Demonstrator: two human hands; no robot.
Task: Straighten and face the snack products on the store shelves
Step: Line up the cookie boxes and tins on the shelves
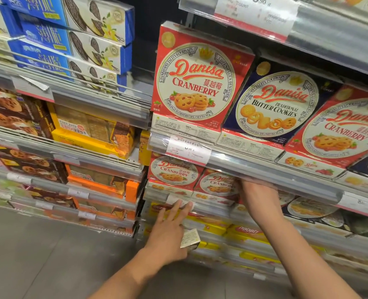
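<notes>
Two red Danisa cranberry boxes stand side by side on the middle shelf, the left one (174, 171) facing front and the right one (218, 183) slightly tilted. My right hand (259, 197) reaches under the shelf rail (286, 169) just right of the tilted box; its fingers are hidden behind the rail's clear strip. My left hand (170, 227) is lower, its fingers straight and touching the price strip (178, 200) of the shelf below the boxes. A small white carton (190, 238) shows beside its thumb; whether the hand holds it is unclear.
Above, a large cranberry box (197, 80), a blue butter cookie box (278, 104) and another cranberry box (342, 130) lean in a row. Yellow packs (247, 231) fill the lower shelves. Left bay holds blue sandwich cookie boxes (75, 33) and orange packs (96, 184). Grey floor (38, 255) lies below.
</notes>
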